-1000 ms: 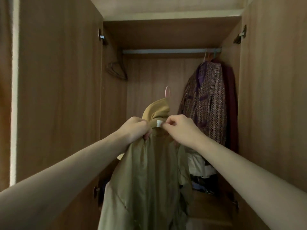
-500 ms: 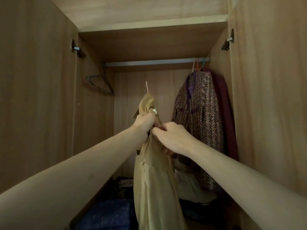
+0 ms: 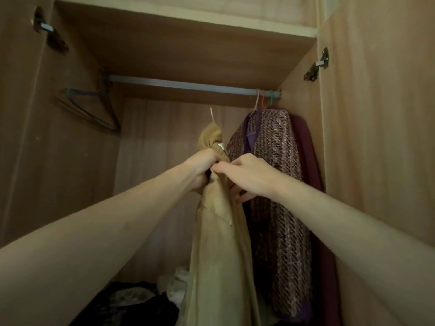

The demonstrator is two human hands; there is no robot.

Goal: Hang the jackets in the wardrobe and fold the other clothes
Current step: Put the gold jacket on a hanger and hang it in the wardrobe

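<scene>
A tan jacket (image 3: pixel 219 255) on a pink hanger hangs from my hands inside the open wardrobe. The hanger hook (image 3: pixel 212 115) sticks up above the bunched collar, below the metal rail (image 3: pixel 183 85) and not touching it. My left hand (image 3: pixel 200 170) grips the jacket at the collar. My right hand (image 3: pixel 247 177) pinches the fabric just beside it, fingers curled on the cloth. A purple patterned jacket (image 3: pixel 275 175) and a maroon garment (image 3: pixel 308 156) hang at the rail's right end, right behind my right hand.
Several bare hangers (image 3: pixel 91 109) hang at the rail's left end. Dark and pale clothes (image 3: pixel 141 300) lie piled on the wardrobe floor. Both doors stand open, with hinges (image 3: pixel 317 64) on the side walls. The rail's middle stretch is free.
Both hands have lifted the tan jacket higher and further into the wardrobe, bringing the hook nearer the rail. My view has tilted upward.
</scene>
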